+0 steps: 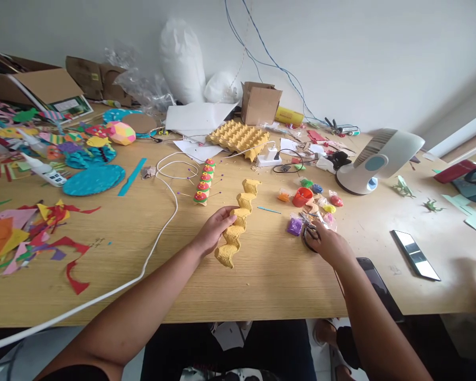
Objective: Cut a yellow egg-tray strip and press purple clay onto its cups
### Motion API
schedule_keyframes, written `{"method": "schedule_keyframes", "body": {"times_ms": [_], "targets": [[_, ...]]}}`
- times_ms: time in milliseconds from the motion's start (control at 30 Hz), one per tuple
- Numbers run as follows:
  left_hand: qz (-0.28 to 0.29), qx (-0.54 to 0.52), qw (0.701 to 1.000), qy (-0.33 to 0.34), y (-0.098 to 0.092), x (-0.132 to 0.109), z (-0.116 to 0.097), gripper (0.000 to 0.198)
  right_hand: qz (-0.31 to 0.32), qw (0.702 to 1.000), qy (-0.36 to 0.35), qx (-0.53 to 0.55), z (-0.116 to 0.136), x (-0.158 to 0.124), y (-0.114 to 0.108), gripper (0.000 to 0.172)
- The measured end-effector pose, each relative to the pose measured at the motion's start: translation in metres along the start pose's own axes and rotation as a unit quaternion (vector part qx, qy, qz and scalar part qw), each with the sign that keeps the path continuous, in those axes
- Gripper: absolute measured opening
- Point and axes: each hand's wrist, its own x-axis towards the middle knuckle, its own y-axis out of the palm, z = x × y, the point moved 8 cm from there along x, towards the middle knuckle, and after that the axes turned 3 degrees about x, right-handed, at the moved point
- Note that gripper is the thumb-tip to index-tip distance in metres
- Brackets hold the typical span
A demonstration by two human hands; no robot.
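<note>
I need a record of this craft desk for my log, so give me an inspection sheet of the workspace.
Surface: wooden table, crowded at left and rear.
Job's things: yellow carton strip resting on the table; scissors beside small bags.
Clutter: paper scraps at left, egg tray, boxes, fan, phone at the near edge.
Hands: left hand grips the carton strip; right hand lies on the scissors, grip hidden.
Cables: white cable crosses the table; blue wires hang on the wall.
Surroundings: plain white wall behind.
</note>
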Motion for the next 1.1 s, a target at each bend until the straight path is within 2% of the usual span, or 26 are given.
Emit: {"method": "schedule_keyframes", "body": {"times_ms": [67,133,200,267,300,367,467,533,600,633,667,733,800,867,933,1100], "targets": [[-0.003,-0.001,1.0,0.0,-0.001,0.001,0.001,0.052,-0.007,1.0,0.023,0.014,-0.016,-0.005,-0.007,0.059],[-0.005,-0.001,1.0,-0.004,-0.002,0.001,0.003,0.053,-0.039,0.996,0.058,0.051,-0.034,-0.014,-0.018,0.058],[-0.006,0.001,1.0,-0.005,-0.002,0.002,0.004,0.053,-0.076,0.986,0.073,0.13,-0.045,-0.024,-0.027,0.06],[-0.004,0.004,1.0,-0.007,-0.003,0.002,0.006,0.053,-0.09,0.958,0.047,0.267,-0.039,-0.029,-0.031,0.066],[-0.002,0.003,1.0,-0.009,-0.003,0.003,0.006,0.054,-0.084,0.933,0.019,0.35,-0.029,-0.03,-0.031,0.069],[0.005,0.003,1.0,-0.01,-0.003,0.003,0.007,0.055,-0.055,0.855,-0.035,0.515,0.001,-0.028,-0.028,0.072],[0.009,0.01,1.0,-0.008,-0.004,0.004,0.008,0.054,0.008,0.706,-0.068,0.705,0.055,-0.019,-0.019,0.058],[0.01,0.016,1.0,-0.003,-0.005,0.004,0.008,0.053,0.091,0.613,-0.051,0.783,0.094,-0.01,-0.003,0.045],[0.013,0.022,1.0,0.004,-0.004,0.005,0.008,0.053,0.145,0.555,0.003,0.819,0.122,-0.003,0.018,0.039],[0.014,0.025,1.0,0.007,-0.004,0.005,0.007,0.053,0.142,0.542,0.018,0.828,0.13,0.002,0.026,0.038],[0.014,0.029,0.999,0.011,-0.004,0.005,0.007,0.053,0.125,0.539,0.021,0.833,0.135,0.006,0.033,0.039],[0.013,0.036,0.999,0.017,-0.004,0.005,0.006,0.053,0.08,0.556,-0.003,0.827,0.14,0.013,0.042,0.04],[0.01,0.038,0.999,0.02,-0.005,0.005,0.006,0.054,0.025,0.607,-0.042,0.793,0.139,0.017,0.045,0.039],[0.007,0.037,0.999,0.019,-0.006,0.005,0.007,0.056,-0.003,0.659,-0.084,0.747,0.14,0.017,0.045,0.038],[0.007,0.035,0.999,0.016,-0.007,0.005,0.008,0.059,-0.007,0.69,-0.119,0.714,0.143,0.015,0.043,0.037],[0.016,0.022,1.0,-0.002,-0.002,0.002,0.007,0.062,0.012,0.693,-0.157,0.704,0.148,0.01,0.039,0.039]]}}
